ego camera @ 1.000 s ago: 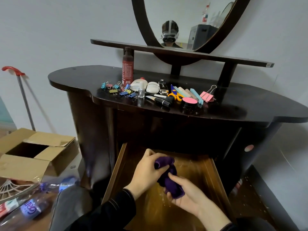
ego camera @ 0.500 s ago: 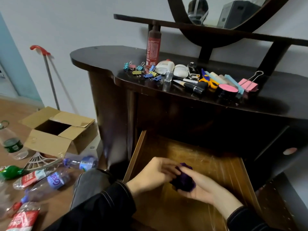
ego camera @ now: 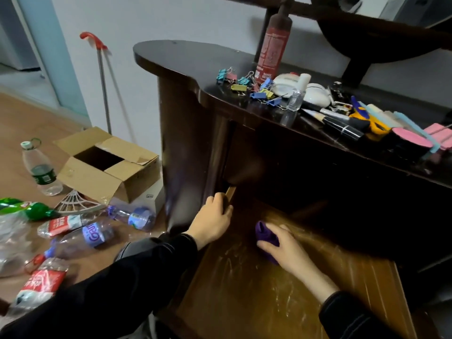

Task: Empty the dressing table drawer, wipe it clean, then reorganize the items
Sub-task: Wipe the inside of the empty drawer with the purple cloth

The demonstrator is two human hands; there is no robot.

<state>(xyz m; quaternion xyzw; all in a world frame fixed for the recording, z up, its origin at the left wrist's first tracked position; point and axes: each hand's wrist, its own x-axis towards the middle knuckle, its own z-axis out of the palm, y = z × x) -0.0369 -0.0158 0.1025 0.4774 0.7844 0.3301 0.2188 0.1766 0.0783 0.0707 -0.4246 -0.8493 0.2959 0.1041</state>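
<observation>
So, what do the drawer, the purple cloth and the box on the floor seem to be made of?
Drawer: likely varnished wood, brown with grain lines and pale scratches. Purple cloth: soft fabric, it bunches in the right hand. Box: plain cardboard, matte tan, folded flaps.

The person wears a black top with long sleeves. The left sleeve is wide and a little creased, and thin pale stitching lines run across it close to the cuff. The right sleeve is of the same black cloth and has the same pale seam lines around its cuff. Each cuff ends at the wrist. The left hand and the right hand are bare. Beside the left sleeve shows some dark grey clothing, slightly shiny; which garment it is cannot be told.
</observation>
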